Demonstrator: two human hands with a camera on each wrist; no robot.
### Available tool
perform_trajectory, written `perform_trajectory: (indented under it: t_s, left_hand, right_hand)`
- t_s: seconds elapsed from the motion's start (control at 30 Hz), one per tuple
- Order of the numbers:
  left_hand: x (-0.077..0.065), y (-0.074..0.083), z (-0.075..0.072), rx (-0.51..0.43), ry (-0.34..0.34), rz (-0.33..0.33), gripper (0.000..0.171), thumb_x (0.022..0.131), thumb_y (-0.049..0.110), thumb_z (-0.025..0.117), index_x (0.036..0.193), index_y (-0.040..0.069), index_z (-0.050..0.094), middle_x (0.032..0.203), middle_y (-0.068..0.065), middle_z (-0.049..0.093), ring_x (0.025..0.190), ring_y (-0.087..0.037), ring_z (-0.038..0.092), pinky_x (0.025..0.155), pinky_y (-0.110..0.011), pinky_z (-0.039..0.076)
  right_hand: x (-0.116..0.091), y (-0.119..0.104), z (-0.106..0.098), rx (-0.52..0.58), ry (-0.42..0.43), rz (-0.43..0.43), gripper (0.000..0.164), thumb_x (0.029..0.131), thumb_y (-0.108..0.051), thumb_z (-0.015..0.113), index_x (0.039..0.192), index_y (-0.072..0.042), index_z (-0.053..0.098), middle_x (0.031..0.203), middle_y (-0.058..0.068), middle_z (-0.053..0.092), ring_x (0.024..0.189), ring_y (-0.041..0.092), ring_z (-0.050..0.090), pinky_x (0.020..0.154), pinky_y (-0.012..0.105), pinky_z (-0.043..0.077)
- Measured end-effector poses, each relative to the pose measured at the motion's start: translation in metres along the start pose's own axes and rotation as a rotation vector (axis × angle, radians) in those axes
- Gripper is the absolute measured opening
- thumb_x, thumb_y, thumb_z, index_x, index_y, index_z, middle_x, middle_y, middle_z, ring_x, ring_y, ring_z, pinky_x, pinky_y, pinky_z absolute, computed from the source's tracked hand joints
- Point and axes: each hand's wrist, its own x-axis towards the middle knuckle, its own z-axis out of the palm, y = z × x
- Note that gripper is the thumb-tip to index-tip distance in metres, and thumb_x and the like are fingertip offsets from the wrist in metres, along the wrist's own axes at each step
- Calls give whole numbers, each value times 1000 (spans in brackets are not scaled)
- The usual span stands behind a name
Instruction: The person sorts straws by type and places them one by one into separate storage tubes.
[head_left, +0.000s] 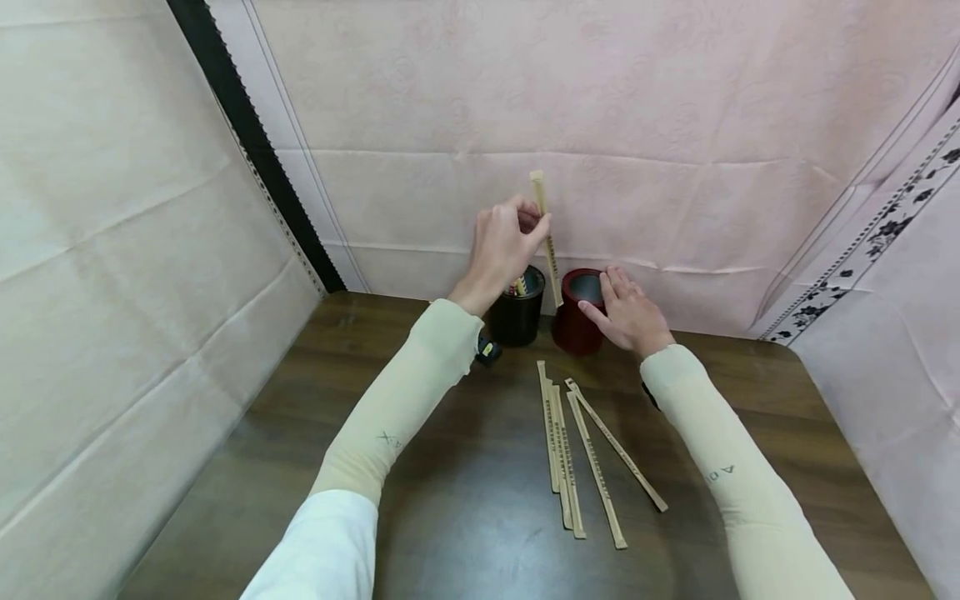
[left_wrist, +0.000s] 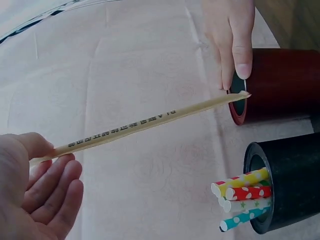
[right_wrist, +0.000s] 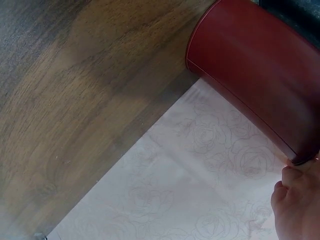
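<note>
Pinching one strip (left_wrist: 150, 123) in left hand (head_left: 501, 243), resting straight-fingered right hand (head_left: 633, 315) on red cup (left_wrist: 285, 87). Counting five strips (head_left: 597, 471) nearer than hands, five-plus part-hidden straws (left_wrist: 250, 192) in black cup (left_wrist: 297, 185).

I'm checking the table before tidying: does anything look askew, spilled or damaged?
Only slightly: the rightmost printed strip slants away from the other strips on the table, which lie closer to parallel. The red cup and black cup stand upright, and I see no spill or damage.
</note>
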Motion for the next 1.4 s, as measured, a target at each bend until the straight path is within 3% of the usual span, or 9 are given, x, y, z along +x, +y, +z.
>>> perform_trajectory:
  t_s: [0.23,0.67,0.73,0.87,0.97,1.2,1.4]
  left_hand:
    - [4,-1,17,-25,75,88,17,102,21,71,100,4,74,92,-8,82,82,-16,77,75,-24,61]
    - [0,-14,63,-18,60,130,15,103,19,70,104,5,75,98,-7,83,89,-14,79,80,-21,62]
    - [0,-16,69,-21,16,112,19,104,20,70,111,3,74,107,-9,82,98,-16,79,86,-23,62]
    - [-3,-19,76,15,-129,43,44,104,29,70,135,-1,65,132,-15,74,124,-24,72,104,-30,59]
    - [-7,-20,75,78,-194,3,56,103,35,71,143,-2,60,140,-17,70,130,-27,68,108,-34,57]
    - [-23,-25,63,175,-231,-34,46,101,38,71,130,2,67,127,-13,75,112,-24,73,98,-35,61]
    - [-43,-30,54,238,-311,-28,40,101,38,69,119,3,67,109,-10,76,90,-21,72,83,-34,61]
  right_hand:
    - [2,1,2,14,9,-4,96,108,-70,24,167,6,13,176,27,7,166,42,3,135,56,10]
    - [1,2,2,6,-1,-3,97,108,-71,22,167,5,12,177,26,6,166,41,2,135,56,9]
    - [1,2,2,4,-1,-7,97,108,-71,22,167,6,12,176,27,6,166,41,3,135,56,10]
    - [1,2,2,-1,-3,-9,97,108,-71,22,167,6,11,177,27,5,166,41,2,135,56,10]
    - [1,2,1,-1,-7,-9,97,108,-71,22,167,6,10,177,26,4,166,41,2,135,55,9]
    - [1,2,0,6,-20,-9,95,109,-69,24,167,6,10,177,26,3,166,40,0,135,55,7]
    - [0,3,1,6,-18,-9,97,109,-70,22,167,6,8,177,27,3,166,42,3,135,57,10]
